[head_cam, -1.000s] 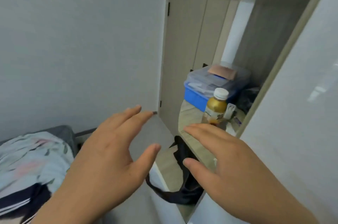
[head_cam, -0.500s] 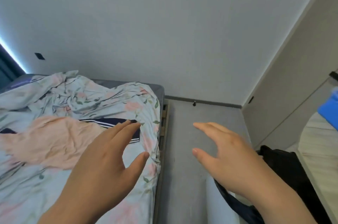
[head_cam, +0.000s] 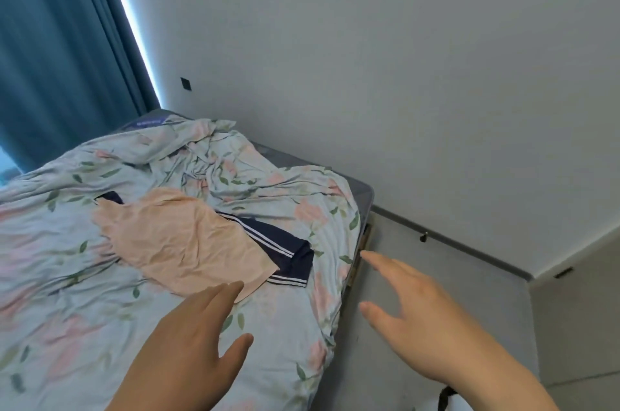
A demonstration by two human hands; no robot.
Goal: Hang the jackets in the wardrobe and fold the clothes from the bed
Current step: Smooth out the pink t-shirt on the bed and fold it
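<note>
A peach-coloured garment (head_cam: 181, 242) lies spread on the bed (head_cam: 84, 310), which is covered by a floral sheet. Under it lies a navy garment (head_cam: 285, 249) with white stripes, its edge sticking out to the right. My left hand (head_cam: 191, 350) hovers over the near part of the bed with straight fingers, its fingertips just short of the peach garment. Beside the bed's right edge, over the floor, my right hand (head_cam: 422, 320) is held out with fingers spread. Neither hand holds anything. The wardrobe is out of view.
A teal curtain (head_cam: 60, 41) hangs at the far left behind the bed. A grey wall runs behind and to the right, with a strip of grey floor (head_cam: 419, 269) between bed and wall. A black strap (head_cam: 444, 399) shows at the bottom right.
My view has swung left, from the shelves with the bottle and blue box to the bed. Both hands stayed empty and outstretched, and the left one came close to the peach garment.
</note>
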